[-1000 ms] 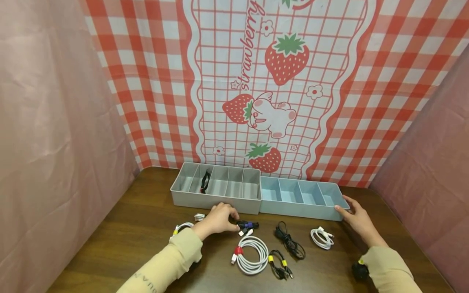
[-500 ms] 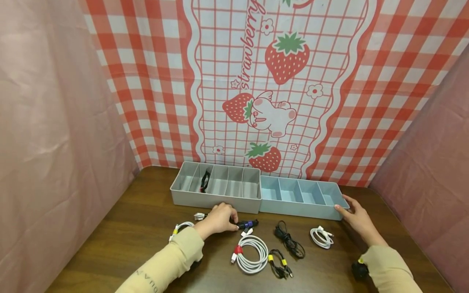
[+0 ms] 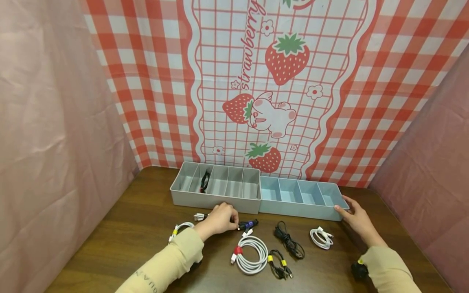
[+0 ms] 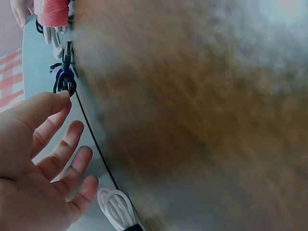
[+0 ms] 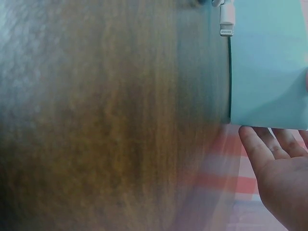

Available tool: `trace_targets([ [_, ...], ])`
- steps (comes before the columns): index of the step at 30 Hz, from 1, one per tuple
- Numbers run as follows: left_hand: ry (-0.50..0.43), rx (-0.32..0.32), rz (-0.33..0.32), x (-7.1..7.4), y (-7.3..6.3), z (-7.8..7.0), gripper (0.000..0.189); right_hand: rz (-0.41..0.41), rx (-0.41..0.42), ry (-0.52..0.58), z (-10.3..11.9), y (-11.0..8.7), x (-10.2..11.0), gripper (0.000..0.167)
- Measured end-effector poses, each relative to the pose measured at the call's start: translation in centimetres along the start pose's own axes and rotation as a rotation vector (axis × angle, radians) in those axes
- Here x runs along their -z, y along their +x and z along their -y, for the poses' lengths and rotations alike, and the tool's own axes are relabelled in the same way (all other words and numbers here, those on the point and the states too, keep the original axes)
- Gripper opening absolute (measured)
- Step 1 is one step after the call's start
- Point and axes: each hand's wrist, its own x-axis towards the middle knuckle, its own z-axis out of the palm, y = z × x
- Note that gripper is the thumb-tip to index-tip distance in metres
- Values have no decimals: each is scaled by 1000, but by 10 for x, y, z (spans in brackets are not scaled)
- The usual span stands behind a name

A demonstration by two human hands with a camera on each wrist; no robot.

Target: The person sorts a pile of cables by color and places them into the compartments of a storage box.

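Note:
My left hand point(image 3: 220, 219) pinches the end of a coiled black cable point(image 3: 250, 224) with a purple tie, in front of the grey divided box point(image 3: 216, 201). In the left wrist view the thumb and index fingertip meet at this black cable point(image 4: 65, 79), the other fingers spread loosely. My right hand point(image 3: 359, 219) holds the right end of the light blue divided box point(image 3: 302, 209), thumb at the front rim. The right wrist view shows fingers point(image 5: 255, 147) against the end wall of the blue box point(image 5: 269, 82).
Near the front lie a white cable point(image 3: 253, 260) with a red tie, a black cable point(image 3: 280, 264) with yellow ties, another black cable point(image 3: 289, 242) and a small white cable point(image 3: 322, 238). Another black cable point(image 3: 205, 181) sits inside the grey box. More white cable point(image 3: 179, 230) lies left.
The black cable with the purple tie has shifted and turned slightly at my left fingertips. My right hand stays at the blue box's end.

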Motion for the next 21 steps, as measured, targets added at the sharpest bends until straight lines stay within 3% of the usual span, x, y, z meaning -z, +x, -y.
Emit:
trace_targets([
  [9,-6,-25,-45,5,-6,2,14,-5,9,-11,-1,1,-1,81],
  [21,-16,-24,-3,13,-19,8,12,-8,8,5,-1,1,-1,81],
])
